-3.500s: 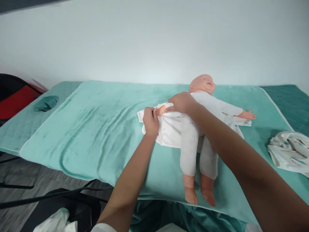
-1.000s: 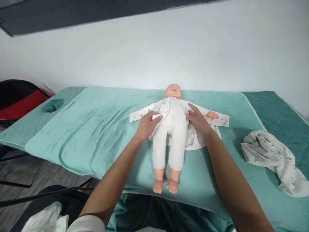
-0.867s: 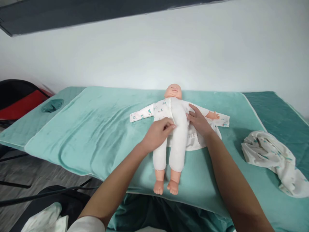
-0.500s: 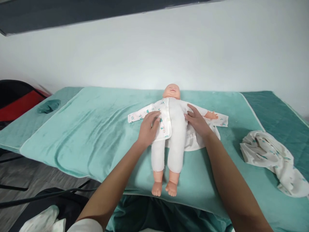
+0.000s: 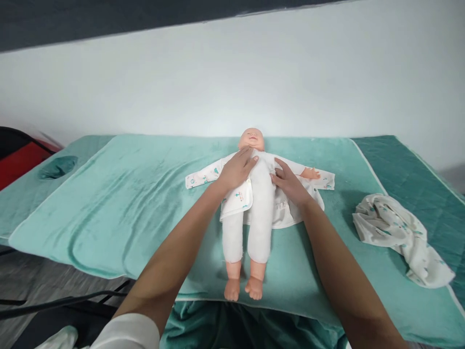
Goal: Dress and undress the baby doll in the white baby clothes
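Observation:
A baby doll (image 5: 262,208) with a white cloth body lies on its back, head toward the wall, feet near the bed's front edge. It wears a white printed baby shirt (image 5: 238,196), open down the front, with both arms in the sleeves. The left front panel lies over the chest; the other side is spread beneath the doll's right side in view. My left hand (image 5: 236,169) rests flat on the upper panel below the neck, fingers stretched and thumb apart. At the opposite side of the chest, my right hand (image 5: 288,184) touches the doll, thumb and forefinger apart.
A teal cover (image 5: 109,203) spreads over the bed. To the right lies a crumpled printed white cloth (image 5: 399,232). The bed has a face hole (image 5: 58,167) at its left end. A white wall (image 5: 232,77) stands behind, and a black-and-red chair (image 5: 22,160) is at far left.
My left hand has slid up the shirt panel toward the doll's neck. My right hand stays at the doll's side. The view has shifted slightly.

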The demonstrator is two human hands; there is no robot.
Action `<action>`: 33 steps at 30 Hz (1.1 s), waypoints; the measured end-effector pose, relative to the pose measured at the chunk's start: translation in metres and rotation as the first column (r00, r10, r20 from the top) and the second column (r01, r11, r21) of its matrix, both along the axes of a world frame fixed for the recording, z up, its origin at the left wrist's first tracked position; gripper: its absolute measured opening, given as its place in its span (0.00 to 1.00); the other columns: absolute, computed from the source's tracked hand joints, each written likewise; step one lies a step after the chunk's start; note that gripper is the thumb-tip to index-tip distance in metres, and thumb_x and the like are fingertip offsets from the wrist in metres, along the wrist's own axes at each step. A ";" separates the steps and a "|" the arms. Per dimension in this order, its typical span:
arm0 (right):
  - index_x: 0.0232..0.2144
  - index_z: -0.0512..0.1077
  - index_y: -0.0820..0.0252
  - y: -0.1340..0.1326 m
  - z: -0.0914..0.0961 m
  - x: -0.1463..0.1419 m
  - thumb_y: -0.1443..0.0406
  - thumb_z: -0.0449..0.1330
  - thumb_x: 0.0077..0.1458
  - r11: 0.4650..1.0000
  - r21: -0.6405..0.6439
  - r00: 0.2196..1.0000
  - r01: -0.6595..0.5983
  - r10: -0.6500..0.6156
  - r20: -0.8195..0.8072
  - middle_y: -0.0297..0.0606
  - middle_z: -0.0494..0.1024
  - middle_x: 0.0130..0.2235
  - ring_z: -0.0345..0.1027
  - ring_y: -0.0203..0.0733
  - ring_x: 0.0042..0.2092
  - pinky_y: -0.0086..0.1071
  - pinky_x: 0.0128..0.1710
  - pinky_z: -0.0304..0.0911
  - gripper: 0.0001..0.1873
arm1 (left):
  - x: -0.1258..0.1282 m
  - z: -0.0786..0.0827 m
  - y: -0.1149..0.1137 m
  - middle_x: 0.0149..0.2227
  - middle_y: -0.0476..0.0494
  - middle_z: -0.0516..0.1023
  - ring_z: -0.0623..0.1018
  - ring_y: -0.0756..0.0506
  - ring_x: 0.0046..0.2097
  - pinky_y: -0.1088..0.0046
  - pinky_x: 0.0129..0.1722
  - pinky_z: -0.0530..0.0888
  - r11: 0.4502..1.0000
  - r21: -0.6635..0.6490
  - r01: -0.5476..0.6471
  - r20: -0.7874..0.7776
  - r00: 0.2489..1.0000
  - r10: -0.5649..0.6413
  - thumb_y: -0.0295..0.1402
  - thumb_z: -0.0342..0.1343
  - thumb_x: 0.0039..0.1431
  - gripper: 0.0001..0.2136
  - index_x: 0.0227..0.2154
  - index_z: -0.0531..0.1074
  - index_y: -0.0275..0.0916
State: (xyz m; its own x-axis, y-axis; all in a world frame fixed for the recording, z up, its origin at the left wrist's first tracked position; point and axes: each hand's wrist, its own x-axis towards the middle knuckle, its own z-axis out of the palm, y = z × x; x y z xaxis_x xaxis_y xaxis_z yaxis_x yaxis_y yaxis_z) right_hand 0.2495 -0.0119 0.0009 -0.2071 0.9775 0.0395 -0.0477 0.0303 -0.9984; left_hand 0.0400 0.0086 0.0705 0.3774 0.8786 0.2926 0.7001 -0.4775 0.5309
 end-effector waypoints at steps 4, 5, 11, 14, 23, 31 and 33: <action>0.59 0.58 0.49 -0.002 0.000 -0.005 0.49 0.68 0.52 0.999 0.037 0.999 0.001 0.000 -0.050 0.32 0.73 0.38 0.69 0.41 0.40 0.38 0.47 0.68 0.37 | 0.025 0.012 0.005 0.60 0.35 0.73 0.71 0.39 0.63 0.60 0.64 0.67 0.998 0.059 -0.012 -0.092 0.996 0.018 0.38 0.46 0.70 0.17 0.55 0.69 0.37; 0.56 0.59 0.49 -0.002 -0.001 -0.007 0.49 0.68 0.51 0.999 0.045 0.998 0.009 -0.006 -0.065 0.31 0.74 0.39 0.69 0.41 0.41 0.38 0.47 0.68 0.36 | 0.035 0.016 0.008 0.61 0.34 0.73 0.70 0.38 0.64 0.59 0.64 0.66 0.998 0.063 0.011 -0.122 0.992 -0.003 0.36 0.46 0.70 0.18 0.56 0.68 0.36; 0.57 0.60 0.47 -0.009 0.005 -0.013 0.48 0.69 0.51 0.991 0.136 0.996 0.005 0.008 -0.094 0.41 0.69 0.60 0.63 0.48 0.63 0.43 0.60 0.62 0.36 | 0.101 0.039 0.028 0.63 0.37 0.71 0.72 0.37 0.61 0.59 0.57 0.70 0.970 -0.147 0.192 -0.326 0.917 -0.230 0.38 0.52 0.66 0.24 0.63 0.63 0.40; 0.57 0.63 0.49 -0.011 0.010 -0.010 0.48 0.67 0.54 0.984 0.153 0.991 -0.092 0.105 -0.079 0.42 0.71 0.60 0.63 0.49 0.63 0.45 0.63 0.60 0.34 | 0.126 0.043 0.035 0.52 0.38 0.79 0.79 0.37 0.49 0.61 0.49 0.72 0.938 -0.234 0.257 -0.512 0.787 -0.344 0.34 0.57 0.61 0.19 0.54 0.69 0.40; 0.37 0.74 0.55 -0.003 0.013 0.030 0.53 0.62 0.57 0.988 0.147 0.966 -0.047 0.008 0.259 0.37 0.78 0.43 0.72 0.47 0.47 0.43 0.53 0.65 0.13 | 0.122 0.028 0.061 0.44 0.37 0.79 0.79 0.38 0.43 0.64 0.38 0.70 0.964 -0.106 0.242 -0.563 0.785 -0.259 0.25 0.56 0.55 0.20 0.52 0.67 0.39; 0.27 0.71 0.55 0.008 0.004 0.068 0.47 0.65 0.48 0.876 0.229 0.380 0.425 -0.403 0.833 0.45 0.76 0.31 0.70 0.53 0.38 0.43 0.39 0.64 0.19 | 0.096 0.027 0.051 0.46 0.35 0.79 0.79 0.36 0.45 0.62 0.41 0.69 0.966 -0.051 0.254 -0.568 0.788 -0.237 0.23 0.52 0.58 0.15 0.48 0.70 0.38; 0.20 0.66 0.55 0.006 0.006 0.073 0.48 0.65 0.47 0.894 0.195 0.381 0.404 -0.359 0.852 0.40 0.72 0.26 0.67 0.48 0.34 0.38 0.34 0.59 0.20 | 0.092 0.028 0.051 0.46 0.36 0.79 0.79 0.37 0.44 0.63 0.40 0.68 0.970 -0.033 0.240 -0.584 0.783 -0.213 0.23 0.52 0.57 0.15 0.48 0.70 0.38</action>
State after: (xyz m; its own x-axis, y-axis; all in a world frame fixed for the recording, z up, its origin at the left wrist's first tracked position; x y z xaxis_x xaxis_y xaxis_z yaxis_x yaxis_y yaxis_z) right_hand 0.3225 -0.0055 0.0070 0.2832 0.9585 0.0338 0.8242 -0.2252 -0.5196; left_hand 0.1321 0.0594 0.0984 0.6744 0.7383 -0.0115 0.7381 -0.6736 0.0376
